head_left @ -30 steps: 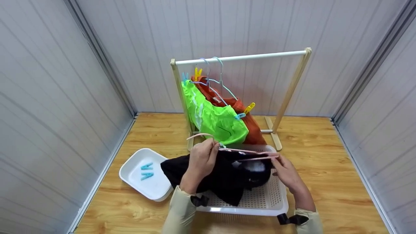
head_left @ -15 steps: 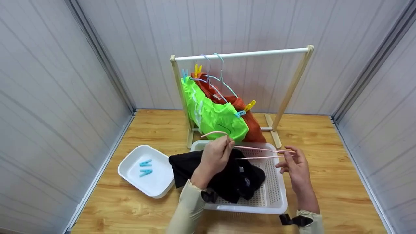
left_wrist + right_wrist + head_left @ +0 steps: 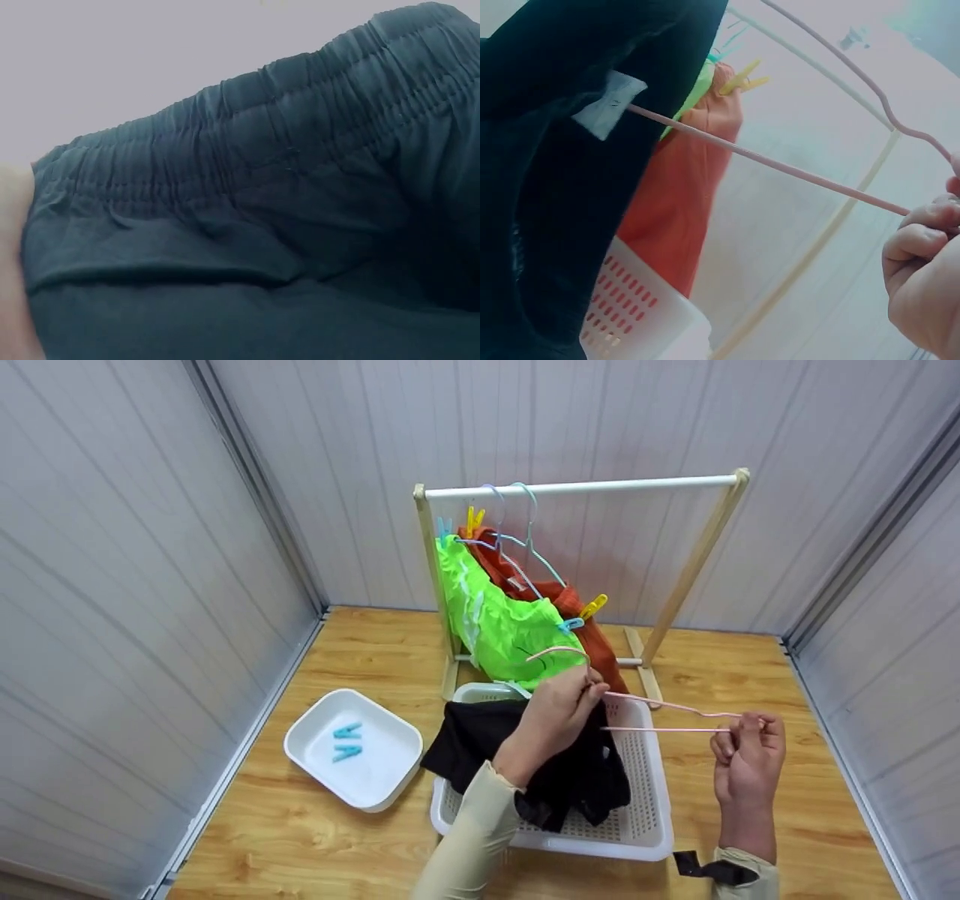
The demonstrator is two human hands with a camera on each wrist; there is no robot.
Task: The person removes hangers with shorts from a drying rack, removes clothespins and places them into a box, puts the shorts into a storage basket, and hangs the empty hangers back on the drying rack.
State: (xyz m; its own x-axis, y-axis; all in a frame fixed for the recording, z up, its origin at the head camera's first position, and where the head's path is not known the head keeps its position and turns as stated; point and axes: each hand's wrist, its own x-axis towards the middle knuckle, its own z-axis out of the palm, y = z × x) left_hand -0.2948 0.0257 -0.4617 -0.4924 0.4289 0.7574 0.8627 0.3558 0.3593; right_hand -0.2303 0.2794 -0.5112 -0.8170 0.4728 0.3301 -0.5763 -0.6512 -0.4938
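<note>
My left hand point(image 3: 551, 716) grips a pink clothes hanger point(image 3: 667, 705) just below its hook, over the white basket. Out to the right, my right hand point(image 3: 752, 754) holds the hanger's far end, with fingers curled round it. A black elastic-waisted garment point(image 3: 480, 731) hangs below and beside my left hand, partly in the basket point(image 3: 660, 817). Its gathered waistband point(image 3: 225, 157) fills the left wrist view. In the right wrist view, the hanger's lower bar point(image 3: 780, 166) runs into the garment's opening, past a white label point(image 3: 611, 105). The hanger's left end is hidden.
Behind stands a rack with a white rail point(image 3: 622, 486). Green shorts point(image 3: 502, 637) and an orange garment point(image 3: 600, 649) hang on its left side, clipped with blue and yellow clothespins. A white tub point(image 3: 300, 742) with two blue clothespins point(image 3: 347, 752) sits left of the basket.
Both hands have moved right with the hanger. The right hand has drawn away from the black garment, its fingers now curled round the hanger's end. More of the hanger shows.
</note>
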